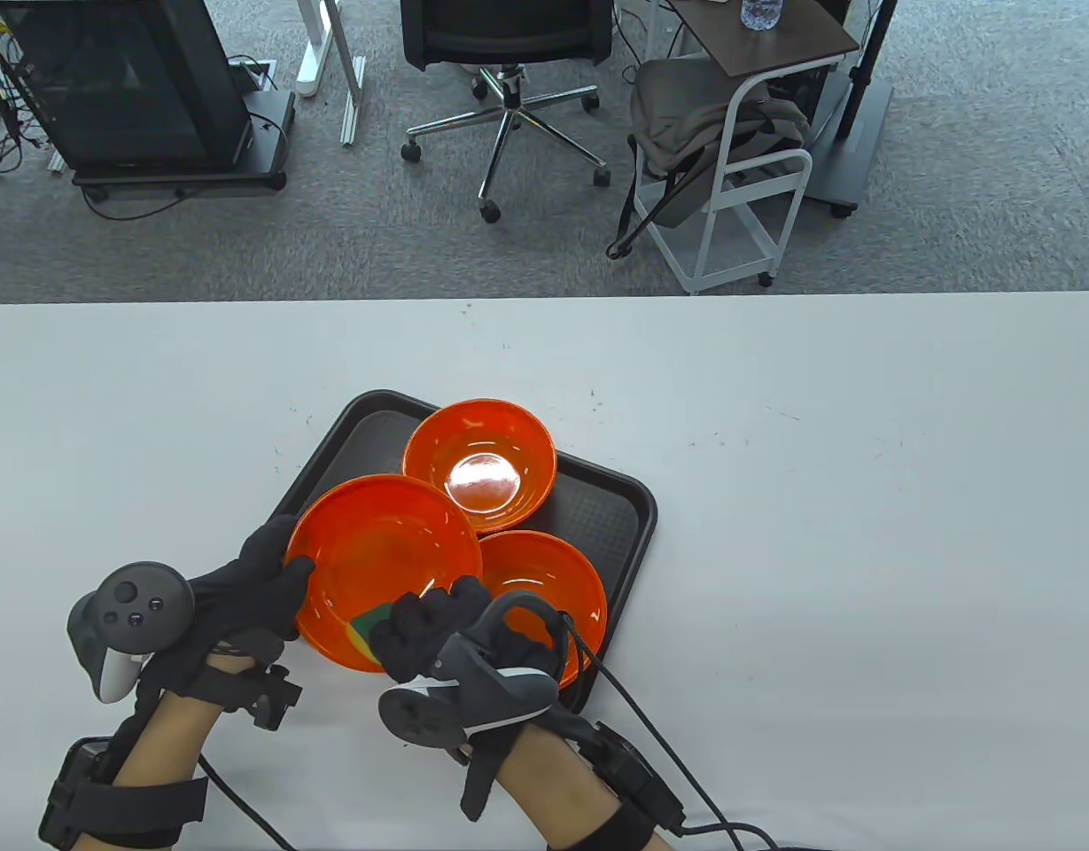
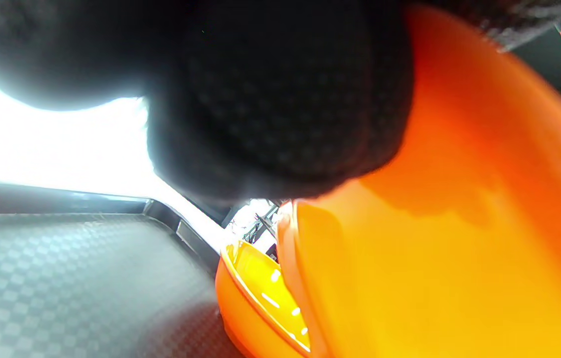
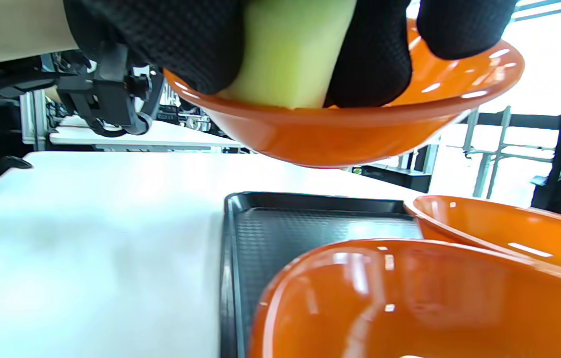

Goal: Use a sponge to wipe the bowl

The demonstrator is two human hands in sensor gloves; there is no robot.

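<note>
Two hands busy: left hand (image 1: 243, 589) grips raised orange bowl (image 1: 380, 563); right hand (image 1: 429, 625) presses sponge (image 3: 290, 54) inside; only right wrist view shows bowl clear of tray (image 3: 310, 219).

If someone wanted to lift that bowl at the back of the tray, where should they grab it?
Probably by the rim of the back bowl, on its far side. It sits upright and open, the walls flare outward, and that edge is free; the lifted bowl held by the left hand crowds its near side. A thumb inside and fingers under the lip should hold it.

Office: swivel chair (image 1: 509, 53), carpet (image 1: 243, 248)
</note>
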